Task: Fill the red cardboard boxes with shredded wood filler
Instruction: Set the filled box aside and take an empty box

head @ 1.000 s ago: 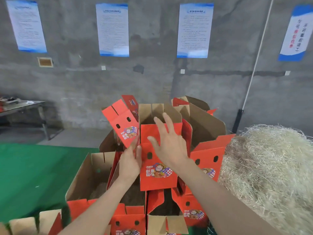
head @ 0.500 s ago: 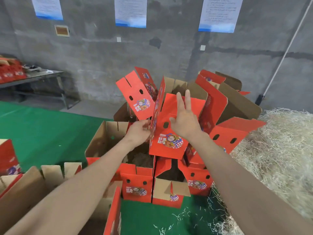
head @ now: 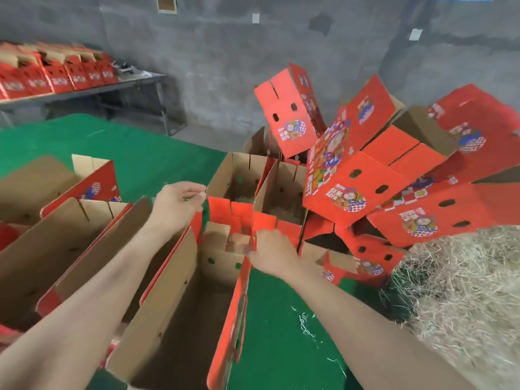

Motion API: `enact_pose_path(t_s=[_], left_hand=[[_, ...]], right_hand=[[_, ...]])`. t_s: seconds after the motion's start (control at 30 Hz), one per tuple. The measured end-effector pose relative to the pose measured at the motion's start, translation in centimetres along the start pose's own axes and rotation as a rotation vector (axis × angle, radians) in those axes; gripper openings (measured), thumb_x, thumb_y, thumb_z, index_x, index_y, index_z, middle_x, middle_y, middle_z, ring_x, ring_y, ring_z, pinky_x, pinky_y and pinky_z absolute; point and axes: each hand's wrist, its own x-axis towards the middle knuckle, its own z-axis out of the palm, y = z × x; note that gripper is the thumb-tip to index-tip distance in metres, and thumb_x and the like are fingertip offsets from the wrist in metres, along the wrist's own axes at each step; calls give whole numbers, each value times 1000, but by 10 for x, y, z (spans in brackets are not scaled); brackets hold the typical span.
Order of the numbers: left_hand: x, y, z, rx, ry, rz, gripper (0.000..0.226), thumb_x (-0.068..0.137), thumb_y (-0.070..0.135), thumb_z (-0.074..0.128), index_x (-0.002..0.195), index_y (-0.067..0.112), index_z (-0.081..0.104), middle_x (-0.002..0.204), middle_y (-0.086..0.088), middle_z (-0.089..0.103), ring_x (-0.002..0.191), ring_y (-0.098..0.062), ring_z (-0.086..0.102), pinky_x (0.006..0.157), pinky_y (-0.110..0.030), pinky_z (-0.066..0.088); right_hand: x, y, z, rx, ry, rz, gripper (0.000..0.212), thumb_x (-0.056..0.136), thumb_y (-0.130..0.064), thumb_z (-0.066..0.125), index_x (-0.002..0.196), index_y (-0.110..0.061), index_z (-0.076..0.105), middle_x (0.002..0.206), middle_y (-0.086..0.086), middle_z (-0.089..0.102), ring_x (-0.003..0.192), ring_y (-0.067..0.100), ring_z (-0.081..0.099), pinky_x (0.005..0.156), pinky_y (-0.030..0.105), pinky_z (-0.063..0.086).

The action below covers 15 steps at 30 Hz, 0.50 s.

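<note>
Red cardboard box [head: 180,299], open, empty | your right hand [head: 271,253] grips its far rim; left hand [head: 178,205] curled, hold unclear | step, likely: positioning | next: scoop pale shredded wood filler [head: 464,291].

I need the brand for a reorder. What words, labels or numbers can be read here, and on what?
Red boxes: print beside a cartoon picture, too blurred to read.
Boxes on the side table: white print, too small to read.
Wall plaque: nothing legible.
</note>
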Motion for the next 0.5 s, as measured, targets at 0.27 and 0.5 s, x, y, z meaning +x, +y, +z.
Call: enact_pose_path(t_s=[0.27, 0.5], left_hand=[[-37, -20, -3, 176, -56, 126, 23, 88, 9, 58, 109, 4, 67, 110, -8, 67, 100, -17, 62, 91, -19, 42], [-48, -22, -1, 199, -113, 197, 24, 89, 12, 59, 110, 6, 67, 109, -6, 67, 93, -9, 59, 83, -11, 39]], right_hand=[[-20, -33, 52, 173, -380, 296, 65, 82, -34, 60, 127, 8, 40, 126, 22, 52, 101, 37, 61, 83, 39, 52], [-26, -12, 23, 282, -110, 302, 25, 79, -5, 49, 100, -4, 62, 94, 12, 63, 73, 29, 63, 41, 25, 47]])
